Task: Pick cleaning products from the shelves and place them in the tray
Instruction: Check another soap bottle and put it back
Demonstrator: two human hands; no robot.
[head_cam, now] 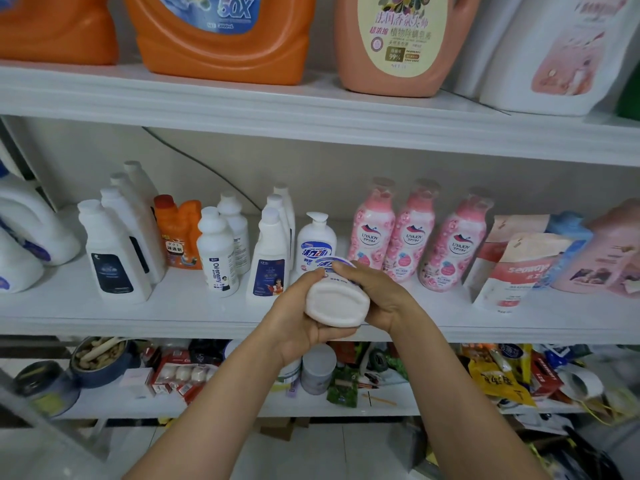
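The white shelving (311, 109) fills the whole frame; its top board carries the biggest goods, an orange detergent jug (221, 39) at upper centre, a peach jug (398, 46) to its right and a white refill pouch (554, 57) at the upper right.

The middle shelf (138, 317) holds the smaller cleaning products; a cluster of tall white bottles (114, 251) stands at the left, three pink bottles (374, 233) stand right of centre, and a white pump bottle (317, 237) stands between them, just behind the hands.

In the centre of the frame, in front of that shelf's edge, a white bottle (337, 303) is held tipped over with its base towards me, lifted clear of the board; the left hand (298, 317) wraps it from the left and underneath, fingers curled and thumb on top, and the right hand (377, 292) clasps its right side the same way.

By my reckoning one product is picked and in hand but not yet placed; no tray shows anywhere in the frame, so I cannot tell what is in it; the carry and the set-down remain, and many bottles stand on the shelf for later picks.
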